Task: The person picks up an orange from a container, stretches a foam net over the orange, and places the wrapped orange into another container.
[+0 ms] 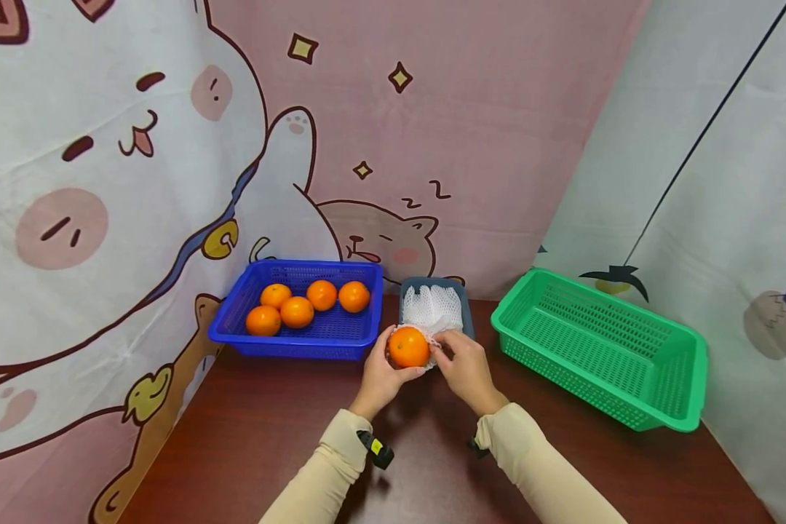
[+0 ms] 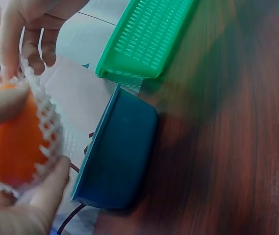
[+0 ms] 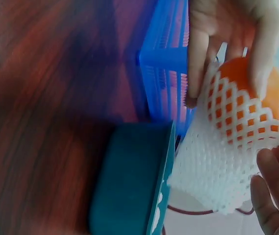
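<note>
An orange (image 1: 409, 347) sits partly inside a white foam net sleeve (image 3: 215, 169), held up over the front of a small blue-grey tub (image 1: 468, 320). My left hand (image 1: 381, 375) grips the orange, thumb on one side and fingers on the other. With its fingertips, my right hand (image 1: 466, 370) pinches the edge of the net at the orange's right side. In the right wrist view, the mesh covers the lower part of the fruit and its bare top shows between the left fingers. More white foam nets (image 1: 432, 306) lie in the tub.
To the left, a blue basket (image 1: 295, 348) holds several oranges (image 1: 297, 312). A green basket (image 1: 589, 389) stands at an angle on the right. Behind them hangs a cloth with cartoon animals (image 1: 485, 145). All three containers rest on a dark red-brown wooden table (image 1: 288, 407).
</note>
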Demonstrator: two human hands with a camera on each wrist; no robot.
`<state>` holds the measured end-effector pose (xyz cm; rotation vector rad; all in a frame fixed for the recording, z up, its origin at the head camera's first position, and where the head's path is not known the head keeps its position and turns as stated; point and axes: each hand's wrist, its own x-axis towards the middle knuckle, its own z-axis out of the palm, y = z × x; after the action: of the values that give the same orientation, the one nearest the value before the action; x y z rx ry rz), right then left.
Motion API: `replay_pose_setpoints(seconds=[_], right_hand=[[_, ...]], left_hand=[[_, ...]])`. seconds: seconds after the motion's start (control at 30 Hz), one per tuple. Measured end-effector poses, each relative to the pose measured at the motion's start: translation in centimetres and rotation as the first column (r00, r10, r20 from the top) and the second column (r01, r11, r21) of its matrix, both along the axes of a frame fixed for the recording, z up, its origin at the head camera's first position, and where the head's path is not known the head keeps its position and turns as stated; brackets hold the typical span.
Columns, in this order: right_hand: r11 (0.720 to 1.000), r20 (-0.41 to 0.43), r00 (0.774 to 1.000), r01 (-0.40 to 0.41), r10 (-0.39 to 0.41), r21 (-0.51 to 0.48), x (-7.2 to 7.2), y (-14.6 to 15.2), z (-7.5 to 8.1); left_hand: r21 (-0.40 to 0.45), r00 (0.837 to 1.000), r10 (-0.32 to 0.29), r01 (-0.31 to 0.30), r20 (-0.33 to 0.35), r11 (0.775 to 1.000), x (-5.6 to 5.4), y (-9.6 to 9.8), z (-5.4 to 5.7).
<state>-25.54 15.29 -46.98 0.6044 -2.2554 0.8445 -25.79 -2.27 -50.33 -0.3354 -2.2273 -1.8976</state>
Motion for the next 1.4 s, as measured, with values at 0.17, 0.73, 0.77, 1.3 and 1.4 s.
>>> replay_pose_setpoints(seconds=[0.17, 0.73, 0.77, 1.3, 1.4], right_hand=[[0.999, -0.014, 1.0, -0.02, 0.021, 0.034, 0.6, -0.7, -0.2], [0.98, 0.182, 0.981, 0.096, -0.064, -0.173, -0.1, 0.4, -1.2], [0.98, 0.182, 0.981, 0.093, -0.061, -0.176, -0.1, 0.3, -1.2], [0.994, -0.018, 0.999, -0.029, 0.028, -0.103, 0.8, -0.9, -1.5], [0.994, -0.032, 0.999, -0.045, 0.042, -0.098, 1.2, -1.4, -1.6]], left_hand=[[0.023, 1.0, -0.01, 0.009, 0.027, 1.0, 0.0, -0.1, -0.1], [0.477, 0.961, -0.227, 0.129, 0.155, 0.869, -0.3, -0.2, -0.1], [0.511, 0.955, -0.25, 0.138, 0.158, 0.849, -0.2, -0.1, -0.1], [0.512, 0.982, -0.161, 0.087, 0.1, 0.855, -0.5, 0.5, 0.3], [0.495, 0.986, -0.141, 0.078, 0.091, 0.866, -0.1, 0.4, 0.9]])
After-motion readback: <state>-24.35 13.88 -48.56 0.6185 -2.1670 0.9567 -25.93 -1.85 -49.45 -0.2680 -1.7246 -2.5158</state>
